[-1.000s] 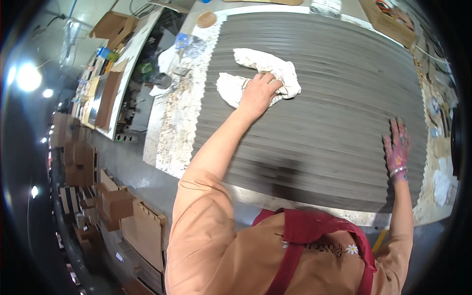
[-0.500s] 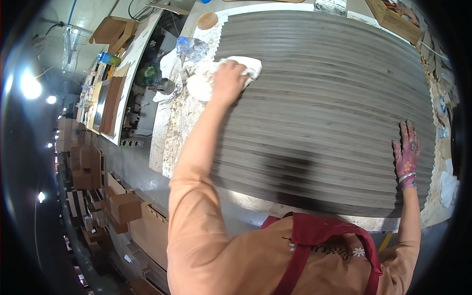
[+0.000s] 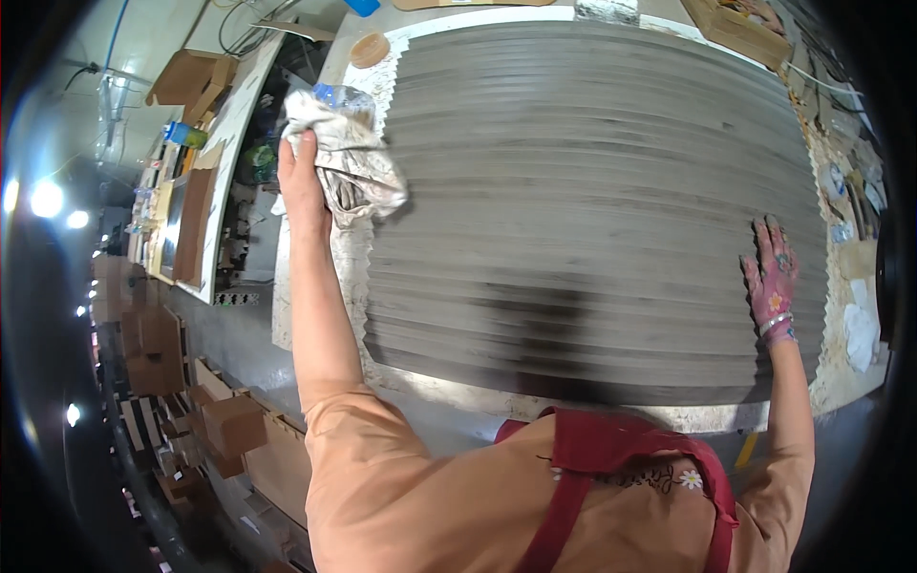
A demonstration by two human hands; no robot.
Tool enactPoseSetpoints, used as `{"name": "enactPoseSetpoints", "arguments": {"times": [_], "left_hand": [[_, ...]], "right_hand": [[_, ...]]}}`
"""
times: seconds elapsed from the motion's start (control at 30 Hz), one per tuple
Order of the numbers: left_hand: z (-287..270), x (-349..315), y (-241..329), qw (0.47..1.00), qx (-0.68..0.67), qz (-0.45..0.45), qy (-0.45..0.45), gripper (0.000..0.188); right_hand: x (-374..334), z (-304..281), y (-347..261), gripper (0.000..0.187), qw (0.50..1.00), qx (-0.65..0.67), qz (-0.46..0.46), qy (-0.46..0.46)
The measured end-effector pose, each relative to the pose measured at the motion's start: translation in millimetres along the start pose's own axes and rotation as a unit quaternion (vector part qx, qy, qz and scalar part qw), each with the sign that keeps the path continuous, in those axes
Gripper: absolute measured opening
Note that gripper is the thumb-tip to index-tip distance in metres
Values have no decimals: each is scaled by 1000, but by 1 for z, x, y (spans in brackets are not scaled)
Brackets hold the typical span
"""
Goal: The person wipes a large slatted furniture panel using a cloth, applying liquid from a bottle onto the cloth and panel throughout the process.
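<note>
My left hand [image 3: 304, 186] grips a stained white cloth [image 3: 351, 162], raised beside the left edge of a wide grey, ribbed panel [image 3: 583, 210]. The panel's ridges run from side to side, and its left and right ends are wavy. Behind the cloth, a clear plastic bottle [image 3: 355, 101] with a blue part is partly hidden. On the panel's right side lies my right hand [image 3: 772, 277] in a pink, flower-patterned glove, its fingers spread flat. Its fingertips look dark and smudged.
The panel rests on a stained pale worktable [image 3: 420, 384]. At the back left stands a round tan lid or tub [image 3: 370, 50]. A cardboard box [image 3: 735, 33] sits at the far right. White crumpled material [image 3: 860, 334] lies by the right edge. Brown cartons [image 3: 234, 425] are stacked on the left floor.
My left hand has swept left off the panel, lifting the cloth, which now hangs bunched beside the bottle. My right hand remains flat on the panel. The whole view has shifted slightly.
</note>
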State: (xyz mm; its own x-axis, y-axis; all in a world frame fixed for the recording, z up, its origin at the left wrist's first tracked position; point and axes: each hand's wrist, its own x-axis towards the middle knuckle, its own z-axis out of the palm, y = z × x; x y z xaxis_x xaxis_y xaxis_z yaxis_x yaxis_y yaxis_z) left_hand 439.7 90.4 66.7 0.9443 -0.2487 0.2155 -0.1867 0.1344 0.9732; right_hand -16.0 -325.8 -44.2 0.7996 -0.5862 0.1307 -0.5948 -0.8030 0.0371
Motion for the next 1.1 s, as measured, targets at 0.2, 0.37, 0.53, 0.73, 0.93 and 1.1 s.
{"name": "enactPoseSetpoints", "arguments": {"times": [0.2,0.37,0.53,0.73,0.93,1.1], "left_hand": [[133,-120,12,971,51,-113,-203,51],[121,-117,1,874,11,-98,-476,46],[-13,-32,-84,788,555,204,-173,45],[-22,-19,-128,768,569,177,-234,44],[-27,-24,-126,759,589,175,-214,43],[-27,-20,-125,790,555,169,-200,50]], "right_hand": [[26,-65,-174,67,801,586,-82,90],[54,-79,-230,53,720,689,-86,-12],[106,-102,-301,51,891,421,-164,31],[133,-23,-412,17,904,187,-383,-42],[132,-15,-334,16,911,160,-375,-69],[119,-74,-188,15,943,-78,-196,-258]]}}
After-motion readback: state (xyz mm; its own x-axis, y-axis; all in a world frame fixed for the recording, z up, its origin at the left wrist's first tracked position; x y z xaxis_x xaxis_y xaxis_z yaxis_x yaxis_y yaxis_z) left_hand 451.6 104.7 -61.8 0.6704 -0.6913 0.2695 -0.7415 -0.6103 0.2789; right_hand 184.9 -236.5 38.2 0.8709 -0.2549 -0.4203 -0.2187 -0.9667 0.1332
